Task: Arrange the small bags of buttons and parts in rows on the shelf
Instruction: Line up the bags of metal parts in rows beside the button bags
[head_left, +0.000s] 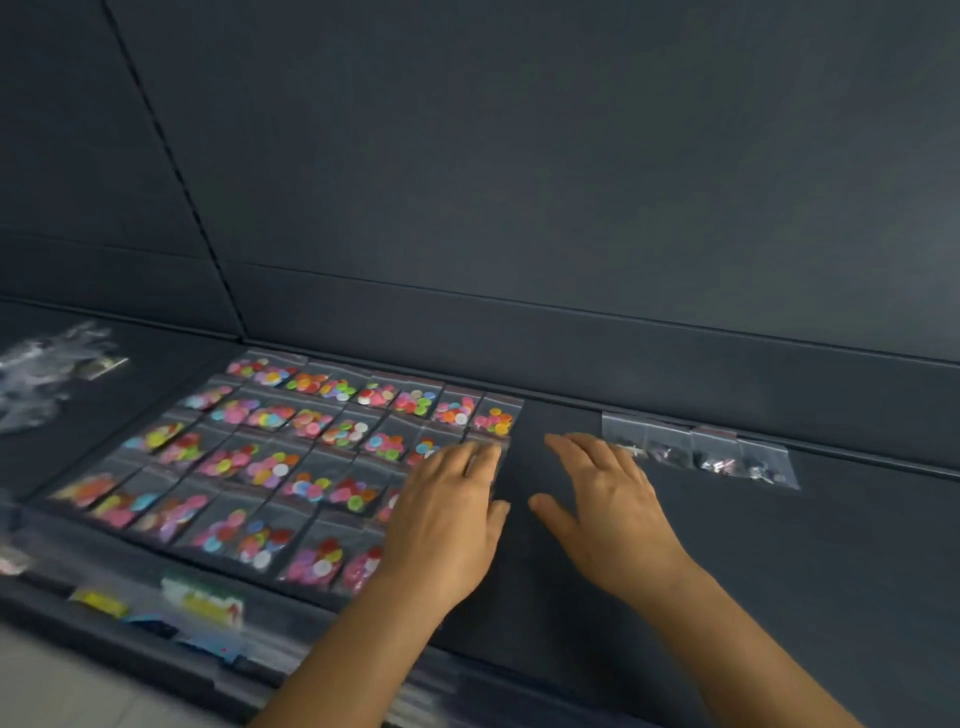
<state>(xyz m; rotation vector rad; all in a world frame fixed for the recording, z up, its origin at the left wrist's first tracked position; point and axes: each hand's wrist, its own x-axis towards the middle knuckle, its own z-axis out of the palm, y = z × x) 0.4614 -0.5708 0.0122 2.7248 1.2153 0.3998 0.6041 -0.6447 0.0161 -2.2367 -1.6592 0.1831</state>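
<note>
Dark shelf (779, 571) is seen from above; its left-centre is taken up by the grid of button bags (291, 457), laid in about five rows, edges touching or slightly overlapped. Rows look mostly straight; the near rows are partly hidden by the left hand, so their right ends cannot be judged.

The bulk of the task is judged done for the coloured buttons. Right of the grid a bare stretch of shelf is left.

Against the back edge, right of centre, a short row of four bags of dark parts (698, 452) is laid, well apart from the grid. That row is judged barely started.

Far left, a loose heap of clear bags (47, 374) is left unsorted; contents are too blurred to tell. Coloured packets (202, 603) at the near edge are blurred too.

Left hand (447, 525) is held flat, fingers straight, resting on the grid's right edge bags. Right hand (602, 499) is spread, palm down, nothing held, just above or on the bare shelf; contact cannot be told.
</note>
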